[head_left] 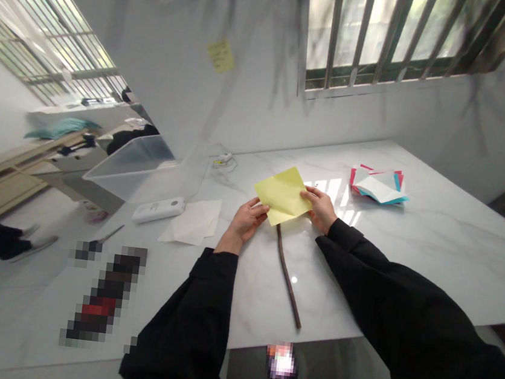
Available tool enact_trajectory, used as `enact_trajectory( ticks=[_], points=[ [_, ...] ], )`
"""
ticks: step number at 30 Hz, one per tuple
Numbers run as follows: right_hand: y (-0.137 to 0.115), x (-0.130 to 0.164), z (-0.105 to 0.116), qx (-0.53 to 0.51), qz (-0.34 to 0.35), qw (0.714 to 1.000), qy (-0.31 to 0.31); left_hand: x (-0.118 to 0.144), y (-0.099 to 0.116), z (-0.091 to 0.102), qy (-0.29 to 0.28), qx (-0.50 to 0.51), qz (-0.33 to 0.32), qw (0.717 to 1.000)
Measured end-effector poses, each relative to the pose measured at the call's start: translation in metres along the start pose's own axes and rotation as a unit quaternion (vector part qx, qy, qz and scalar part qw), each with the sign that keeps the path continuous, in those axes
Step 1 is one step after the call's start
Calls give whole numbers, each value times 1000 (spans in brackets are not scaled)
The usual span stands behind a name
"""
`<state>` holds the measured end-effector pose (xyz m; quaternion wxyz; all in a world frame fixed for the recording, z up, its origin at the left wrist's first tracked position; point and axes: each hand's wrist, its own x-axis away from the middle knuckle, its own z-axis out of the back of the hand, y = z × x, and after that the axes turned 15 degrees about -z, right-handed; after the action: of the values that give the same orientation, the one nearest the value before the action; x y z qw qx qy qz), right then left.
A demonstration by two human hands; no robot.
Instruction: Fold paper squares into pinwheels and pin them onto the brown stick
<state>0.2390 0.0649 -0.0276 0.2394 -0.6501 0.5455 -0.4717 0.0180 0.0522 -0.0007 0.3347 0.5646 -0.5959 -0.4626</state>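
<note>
A creased sheet of yellow paper is held up between my two hands, just above the white marbled table. My left hand pinches its lower left corner between thumb and fingers. On the right edge, my right hand grips the sheet with the thumb beneath and fingers on the front. Under the paper lies a thin brown stick, slightly bent, pointing toward the table's front edge; its far end is hidden by the sheet.
Red, blue and white papers lie piled at the right. White sheets, a white elongated device and a clear plastic bin stand left. A yellow note sticks to the wall. A lit phone is below the front edge.
</note>
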Motion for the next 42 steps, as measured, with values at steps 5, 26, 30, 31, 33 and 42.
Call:
enact_trajectory(
  ticks=[5, 26, 30, 31, 33, 42],
  points=[
    [5, 2, -2, 81, 51, 995, -20, 3, 2, -1, 13, -11, -5, 1000],
    [13, -3, 8, 355, 134, 914, -144, 66, 63, 112, -104, -800, 1, 591],
    [13, -2, 10, 372, 143, 906, -141, 68, 45, 110, -74, -811, 8, 581],
    [13, -1, 10, 379, 147, 903, -139, 68, 46, 109, -66, -810, -3, 582],
    [13, 0, 9, 389, 152, 898, -136, 67, 50, 107, -54, -804, -38, 591],
    [9, 5, 6, 413, 167, 886, -127, 53, 51, 118, 38, -819, -55, 570]
  ],
)
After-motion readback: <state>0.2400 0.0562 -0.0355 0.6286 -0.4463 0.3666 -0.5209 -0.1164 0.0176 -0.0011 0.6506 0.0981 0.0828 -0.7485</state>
